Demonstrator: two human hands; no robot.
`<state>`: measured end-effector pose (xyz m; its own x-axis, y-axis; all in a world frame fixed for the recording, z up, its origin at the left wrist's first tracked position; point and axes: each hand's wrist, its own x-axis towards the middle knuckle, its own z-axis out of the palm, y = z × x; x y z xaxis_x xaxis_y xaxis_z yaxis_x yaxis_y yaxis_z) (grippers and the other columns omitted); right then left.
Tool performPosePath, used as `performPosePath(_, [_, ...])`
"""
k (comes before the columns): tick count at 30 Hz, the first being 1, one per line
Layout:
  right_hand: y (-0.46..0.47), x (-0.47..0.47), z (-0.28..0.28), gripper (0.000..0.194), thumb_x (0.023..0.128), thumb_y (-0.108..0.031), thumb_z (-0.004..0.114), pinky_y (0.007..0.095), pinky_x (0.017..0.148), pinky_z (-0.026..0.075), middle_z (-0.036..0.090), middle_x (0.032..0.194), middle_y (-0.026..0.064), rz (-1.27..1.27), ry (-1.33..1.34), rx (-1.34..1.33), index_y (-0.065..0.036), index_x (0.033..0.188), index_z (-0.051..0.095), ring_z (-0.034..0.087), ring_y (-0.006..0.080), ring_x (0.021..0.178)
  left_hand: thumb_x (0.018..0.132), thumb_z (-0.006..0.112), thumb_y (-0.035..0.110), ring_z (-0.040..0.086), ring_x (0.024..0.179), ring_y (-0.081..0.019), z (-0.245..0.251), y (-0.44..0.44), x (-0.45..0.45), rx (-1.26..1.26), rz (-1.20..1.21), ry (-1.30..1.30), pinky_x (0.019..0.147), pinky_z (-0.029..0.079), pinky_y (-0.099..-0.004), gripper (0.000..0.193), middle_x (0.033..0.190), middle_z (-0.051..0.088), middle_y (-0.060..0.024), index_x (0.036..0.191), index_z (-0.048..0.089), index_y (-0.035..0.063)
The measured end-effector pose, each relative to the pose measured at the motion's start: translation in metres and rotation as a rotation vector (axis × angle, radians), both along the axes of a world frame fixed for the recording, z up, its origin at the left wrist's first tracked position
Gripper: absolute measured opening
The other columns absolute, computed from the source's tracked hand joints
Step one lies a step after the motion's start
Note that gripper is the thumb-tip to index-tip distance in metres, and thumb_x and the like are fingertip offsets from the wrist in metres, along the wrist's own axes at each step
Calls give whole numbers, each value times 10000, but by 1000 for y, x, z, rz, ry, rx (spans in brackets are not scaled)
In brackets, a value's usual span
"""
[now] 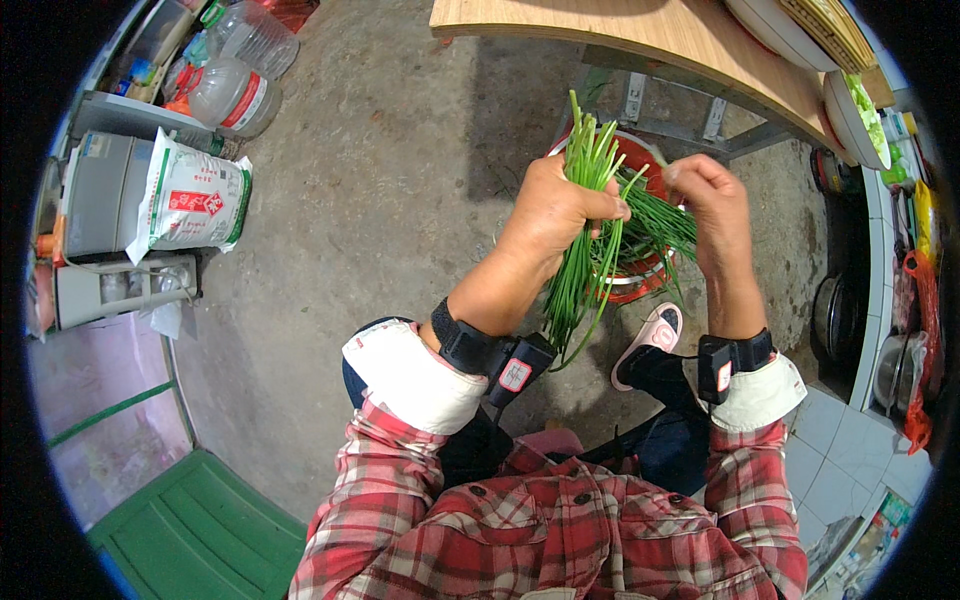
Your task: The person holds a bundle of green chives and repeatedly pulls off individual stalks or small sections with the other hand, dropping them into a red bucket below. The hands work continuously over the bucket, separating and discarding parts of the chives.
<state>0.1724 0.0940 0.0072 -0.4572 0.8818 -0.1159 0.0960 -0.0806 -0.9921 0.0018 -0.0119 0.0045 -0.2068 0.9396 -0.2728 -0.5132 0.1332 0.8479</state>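
My left hand (559,202) is closed around an upright bunch of green chives (574,262), pale cut ends up and leaf tips hanging down. One or two stems bend away from the rest by my thumb. To the right, my right hand (705,180) has its thumb and fingers pinched together, with a thin, pale, blurred chive scrap (659,157) at the fingertips. Beneath both hands stands a red bucket (640,150) with a whitish rim. More loose chives (660,217) lie across it, some leaves hanging over the edge; my hands partly hide it.
A wooden table (547,16) on a metal frame stands ahead, carrying a bowl of cut greens (855,124). Left are a white printed sack (199,199) and large plastic bottles (232,97). A green plastic seat (202,532) is lower left; tiled shelving with pans (896,367) lines the right.
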Motion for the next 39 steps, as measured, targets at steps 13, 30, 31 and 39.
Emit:
performPosePath(13, [-24,-12,6,88,820,-86,689,213,678,457,660,786,1,221,39,40,1,819,673,572,57,718,692,718,-43,611,638,-136,-4,0,4,41,-58,-27,576,471,-244,175,749,651,-54,821,616,16])
performPosePath(30, [-22,-3,18,119,875,-99,613,216,638,407,622,783,-3,342,-32,20,7,856,664,511,65,686,667,739,-64,627,656,-145,0,-1,-1,44,-81,39,632,500,-255,193,744,650,-54,801,624,12])
performPosePath(31, [-22,-2,18,124,879,-102,604,215,645,398,611,792,-2,357,-33,19,8,861,659,499,69,691,668,740,-58,632,656,-153,0,-1,-2,37,-101,22,633,503,-259,186,741,652,-62,798,626,9])
performPosePath(39, [-15,2,17,112,895,-106,594,219,633,415,601,775,-15,330,28,79,-13,867,649,504,68,678,683,723,-53,650,657,-180,5,-3,-5,42,-163,-111,613,508,-268,175,747,659,-96,809,612,-7])
